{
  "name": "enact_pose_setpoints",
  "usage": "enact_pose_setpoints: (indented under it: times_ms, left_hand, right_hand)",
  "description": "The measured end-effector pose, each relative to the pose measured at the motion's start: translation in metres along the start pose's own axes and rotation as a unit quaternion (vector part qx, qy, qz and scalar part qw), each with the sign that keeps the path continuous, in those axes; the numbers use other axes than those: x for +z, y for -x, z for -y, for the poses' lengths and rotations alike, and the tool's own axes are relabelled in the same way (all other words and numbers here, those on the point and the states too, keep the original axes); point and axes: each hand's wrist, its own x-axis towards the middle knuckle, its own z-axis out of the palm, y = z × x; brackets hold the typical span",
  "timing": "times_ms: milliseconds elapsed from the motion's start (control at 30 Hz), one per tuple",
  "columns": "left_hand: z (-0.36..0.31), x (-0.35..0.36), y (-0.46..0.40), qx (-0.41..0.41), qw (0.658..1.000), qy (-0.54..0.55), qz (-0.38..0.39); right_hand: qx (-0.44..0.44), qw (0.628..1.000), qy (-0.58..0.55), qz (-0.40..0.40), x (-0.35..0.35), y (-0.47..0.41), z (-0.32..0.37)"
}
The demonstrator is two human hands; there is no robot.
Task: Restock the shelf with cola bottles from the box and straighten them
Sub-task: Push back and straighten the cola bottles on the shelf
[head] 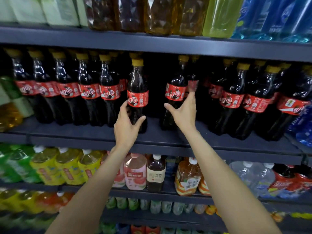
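Cola bottles with red labels and yellow caps stand in rows on the dark middle shelf. My left hand grips the lower body of one upright cola bottle at the shelf's front, thumb on its right side. My right hand reaches past another cola bottle, fingers spread and straight, its fingertips touching a bottle standing further back. A dark gap lies between the two front bottles. The box is out of view.
More cola bottles fill the shelf to the left and right. The shelf above holds amber, yellow-green and blue bottles. Below stand tea and juice bottles and water bottles.
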Motion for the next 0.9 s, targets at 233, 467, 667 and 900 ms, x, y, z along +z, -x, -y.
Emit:
enact_pose_setpoints:
  times_ms: [233, 467, 667, 900]
  left_hand:
    - [0.002, 0.016, -0.005, 0.006, 0.996, -0.06, -0.072]
    - [0.013, 0.027, -0.011, 0.065, 0.981, -0.151, -0.103]
    - [0.024, 0.013, -0.013, 0.104, 0.958, -0.24, -0.119]
    - [0.026, 0.012, -0.008, 0.092, 0.973, -0.197, -0.072]
  right_hand:
    - [-0.024, 0.998, 0.02, 0.046, 0.063, -0.06, -0.01]
    - [-0.051, 0.999, 0.001, 0.016, 0.106, -0.101, -0.03]
    - [-0.02, 0.999, -0.015, 0.027, 0.124, -0.128, -0.039]
    - [-0.025, 0.998, -0.013, 0.05, 0.128, -0.13, -0.034]
